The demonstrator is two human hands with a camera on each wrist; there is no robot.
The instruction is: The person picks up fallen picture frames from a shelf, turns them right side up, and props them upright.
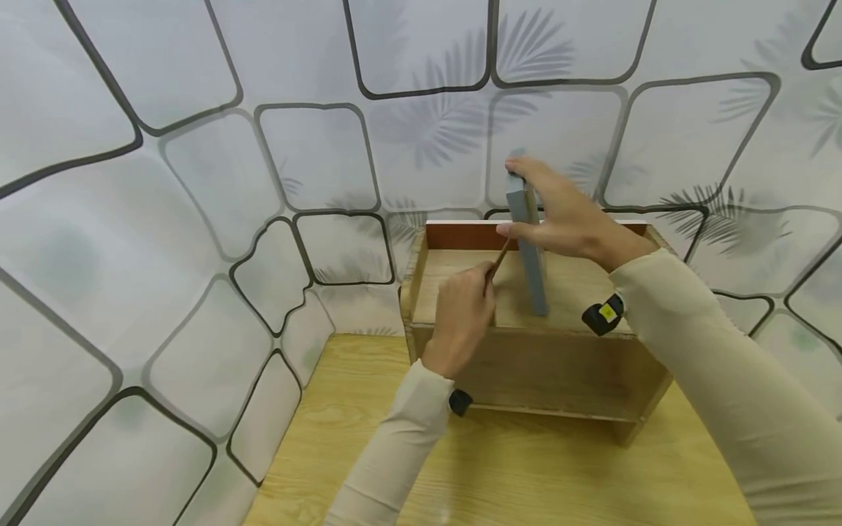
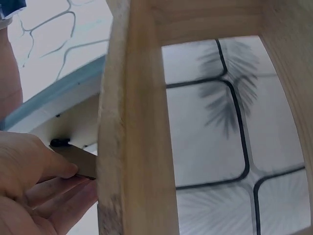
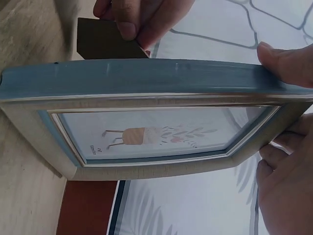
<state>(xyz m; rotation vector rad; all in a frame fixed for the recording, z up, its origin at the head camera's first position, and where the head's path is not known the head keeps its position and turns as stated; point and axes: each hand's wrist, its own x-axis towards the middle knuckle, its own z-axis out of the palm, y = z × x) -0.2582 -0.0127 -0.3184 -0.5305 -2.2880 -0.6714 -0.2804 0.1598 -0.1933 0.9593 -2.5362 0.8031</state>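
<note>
A picture frame with a blue-grey edge stands upright on the top board of a small wooden shelf. Behind its glass is a print of a flower pot on legs. My right hand grips the frame's upper end, with thumb on one side and fingers on the other. At the frame's back, my left hand pinches a thin brown support flap between thumb and fingers. In the left wrist view, the flap is angled out from the back, and a wooden board partly hides it.
A reddish-brown panel lines the back of the shelf top, and raised wooden sides flank it. The shelf's lower compartment faces me. Beneath is a yellow wood-grain table. Patterned walls rise behind and to the left.
</note>
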